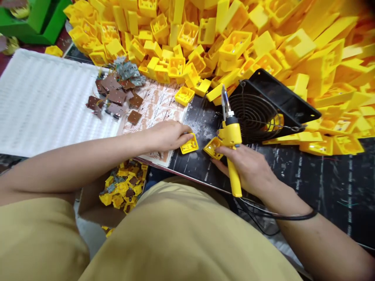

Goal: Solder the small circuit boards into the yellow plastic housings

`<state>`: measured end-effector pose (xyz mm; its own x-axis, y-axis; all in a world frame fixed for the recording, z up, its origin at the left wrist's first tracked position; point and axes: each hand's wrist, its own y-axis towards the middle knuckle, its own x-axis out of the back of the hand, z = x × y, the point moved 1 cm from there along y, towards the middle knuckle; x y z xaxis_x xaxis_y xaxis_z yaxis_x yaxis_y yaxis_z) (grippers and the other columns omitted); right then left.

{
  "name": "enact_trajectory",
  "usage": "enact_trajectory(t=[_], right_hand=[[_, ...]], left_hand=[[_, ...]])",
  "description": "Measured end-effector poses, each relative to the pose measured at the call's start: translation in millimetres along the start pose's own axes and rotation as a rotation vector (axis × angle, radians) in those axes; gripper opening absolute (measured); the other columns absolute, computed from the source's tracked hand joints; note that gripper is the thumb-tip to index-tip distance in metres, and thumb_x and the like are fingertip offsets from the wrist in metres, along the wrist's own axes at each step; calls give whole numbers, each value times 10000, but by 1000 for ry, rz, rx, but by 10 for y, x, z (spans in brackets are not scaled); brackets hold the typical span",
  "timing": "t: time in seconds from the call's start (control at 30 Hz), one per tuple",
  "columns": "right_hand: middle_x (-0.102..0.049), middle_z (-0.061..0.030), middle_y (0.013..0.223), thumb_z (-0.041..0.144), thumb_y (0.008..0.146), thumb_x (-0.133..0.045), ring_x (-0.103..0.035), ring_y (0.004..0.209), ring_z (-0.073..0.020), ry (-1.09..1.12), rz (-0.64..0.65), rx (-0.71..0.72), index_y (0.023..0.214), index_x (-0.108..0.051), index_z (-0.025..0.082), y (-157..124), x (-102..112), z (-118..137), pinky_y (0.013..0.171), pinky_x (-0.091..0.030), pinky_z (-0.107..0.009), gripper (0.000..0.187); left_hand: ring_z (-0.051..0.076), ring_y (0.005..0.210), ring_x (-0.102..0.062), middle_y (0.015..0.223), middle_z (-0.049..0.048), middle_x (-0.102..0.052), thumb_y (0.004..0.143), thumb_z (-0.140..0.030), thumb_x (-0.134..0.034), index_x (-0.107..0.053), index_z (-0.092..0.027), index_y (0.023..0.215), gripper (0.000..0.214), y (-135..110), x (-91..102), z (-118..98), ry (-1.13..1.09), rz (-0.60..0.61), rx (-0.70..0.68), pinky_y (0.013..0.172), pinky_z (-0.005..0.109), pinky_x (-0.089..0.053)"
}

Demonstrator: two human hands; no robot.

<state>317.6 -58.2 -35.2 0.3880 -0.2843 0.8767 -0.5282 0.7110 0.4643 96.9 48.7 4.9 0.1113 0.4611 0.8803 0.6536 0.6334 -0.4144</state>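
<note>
The left hand point(166, 135) has its grip closed on a case point(190, 146) on the bench point(318, 187); the right hand point(250, 166) is clamped round an iron point(231, 134), fingers touching another case point(210, 148). The far heap point(187, 35) and left boards point(116, 96) seem left; the near box point(93, 207) perhaps holds finished ones.

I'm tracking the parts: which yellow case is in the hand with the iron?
The case just left of the iron, gripped by the right hand; the left hand holds another case, and neither touches the rest.
</note>
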Motion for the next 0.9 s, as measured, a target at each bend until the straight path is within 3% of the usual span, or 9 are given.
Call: enact_trajectory(t=[0.1,0.23,0.3,0.4,0.53,0.63,0.7,0.83,0.9], right_hand=[[-671,-57,852,292,877,-649,-607,643,-158,-73,-8,-3,1080,-559,182,32,30,44,559,-439,-281,247],[-675,-82,868,466,856,-640,-627,767,-240,-103,46,28,1113,-558,170,40,77,38,620,-443,-350,401],[-684,-82,946,424,893,-604,-634,907,-265,22,64,53,1149,-533,176,42,53,13,757,-481,-389,362],[-677,-58,912,299,928,-558,-637,821,-220,143,35,75,1166,-522,193,44,-1,-11,752,-499,-359,263],[-648,-62,845,235,856,-660,-596,685,-211,96,-18,58,1220,-518,199,20,-21,0,615,-479,-333,392],[-640,-67,861,255,863,-658,-605,709,-212,62,2,51,1226,-513,195,-1,-48,29,610,-475,-324,396],[-635,-63,870,310,908,-600,-610,731,-212,61,6,47,1223,-508,195,2,-92,52,621,-474,-322,348],[-621,-39,830,340,902,-617,-588,715,-184,64,-12,62,1207,-518,189,54,-190,98,648,-472,-302,355],[-616,-39,813,362,887,-635,-582,713,-183,56,-7,81,1185,-532,173,94,-217,114,658,-469,-305,367]], left_hand=[[264,1116,-612,1294,124,-603,972,-391,-372,-551,-205,1338,448,-123,-50,59,79,-109,-11,895,366,-490],[285,1327,-457,1529,170,-367,888,-341,-568,-416,-190,1440,592,-219,-144,64,66,-109,-364,1058,390,-412],[324,1318,-457,1512,200,-378,873,-438,-598,-483,-159,1381,591,-213,-207,6,88,-131,-407,1051,423,-421],[333,1183,-553,1365,223,-523,901,-452,-541,-602,-112,1223,472,-153,-280,-80,123,-183,-354,983,433,-469],[237,1201,-560,1323,102,-600,877,-146,-450,-657,-201,1110,316,-151,-288,-130,72,-58,-600,1054,400,-434],[186,1397,-400,1389,-22,-572,816,-61,-447,-668,-293,1043,392,-256,-270,-118,28,60,-739,1220,491,-197],[180,1432,-351,1390,-35,-572,829,-56,-424,-680,-295,1025,402,-340,-287,-79,22,29,-720,1232,514,-136],[261,1301,-498,1439,148,-503,879,-242,-491,-604,-138,1266,416,-472,-408,12,-41,-302,-428,1120,421,-370],[311,1203,-558,1400,204,-515,878,-397,-540,-531,-93,1347,559,-513,-474,12,-20,-350,-314,1019,434,-451]])
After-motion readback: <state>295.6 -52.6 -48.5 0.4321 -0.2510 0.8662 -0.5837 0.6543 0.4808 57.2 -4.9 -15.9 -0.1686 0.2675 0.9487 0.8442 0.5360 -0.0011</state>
